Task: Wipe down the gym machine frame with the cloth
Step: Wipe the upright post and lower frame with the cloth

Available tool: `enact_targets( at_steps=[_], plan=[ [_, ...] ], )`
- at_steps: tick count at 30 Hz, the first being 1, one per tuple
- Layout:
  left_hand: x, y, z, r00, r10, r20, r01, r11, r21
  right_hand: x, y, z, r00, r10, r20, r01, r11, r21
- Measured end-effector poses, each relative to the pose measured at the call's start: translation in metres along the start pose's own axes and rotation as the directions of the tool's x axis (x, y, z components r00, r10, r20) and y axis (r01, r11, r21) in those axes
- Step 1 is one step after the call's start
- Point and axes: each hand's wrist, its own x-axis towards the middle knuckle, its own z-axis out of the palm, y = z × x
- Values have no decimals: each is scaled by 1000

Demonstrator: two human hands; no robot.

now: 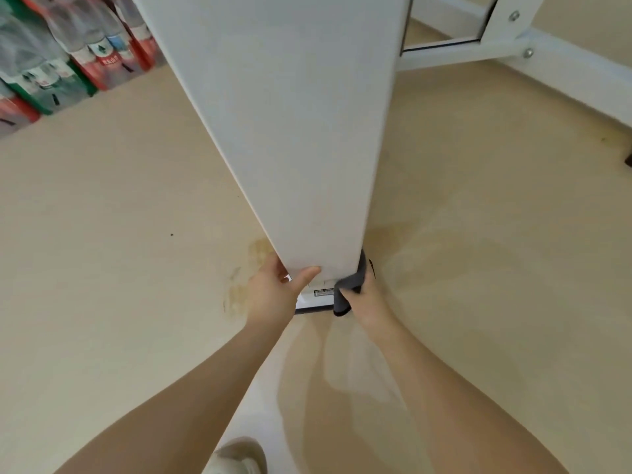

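Note:
A broad white upright of the gym machine frame (294, 131) runs from the top of the view down to its foot on the floor. My left hand (273, 292) grips the upright's lower left edge, thumb laid on the front face. My right hand (366, 295) is closed on a dark grey cloth (345, 292) pressed against the lower right corner of the upright, just above the base. Part of the cloth hangs below my fingers. A small label (323, 291) shows on the base between my hands.
More white frame bars with bolts (533, 56) stretch across the top right. Packs of plastic water bottles (68, 53) are stacked at the top left. The beige floor (136, 234) has yellowish stains near the base. My light shoe (239, 456) shows at the bottom.

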Motion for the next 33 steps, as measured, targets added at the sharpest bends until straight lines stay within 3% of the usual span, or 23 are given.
enact_targets(
  at_steps=[5, 11, 16, 22, 27, 30, 33],
  plan=[
    [1, -2, -1, 1000, 12, -2, -12, 999, 43, -18, -14, 7, 981, -114, -157, 123, 991, 47],
    [-1, 4, -5, 1000, -14, 19, 14, 1000, -3, -38, -58, 2, 882, -371, -291, 389, 921, 4],
    [-2, -1, -3, 995, 98, 11, -98, 983, 152, -17, -12, 24, 925, -297, -238, 311, 950, 23],
    [-5, -2, 1, 994, 107, -12, -105, 986, 133, -7, 3, 22, 973, -184, -137, 198, 976, 95],
    [-15, 13, 2, 1000, 28, 14, -30, 988, 149, -34, -61, 12, 903, -387, -188, 407, 910, 83],
    [-28, 20, -1, 1000, -8, -9, 9, 999, 36, -51, -107, 8, 819, -536, -204, 562, 822, 96],
    [-43, 30, -14, 992, 60, -114, -72, 992, -107, -50, -109, 7, 819, -551, -161, 563, 826, 35]
  ],
)
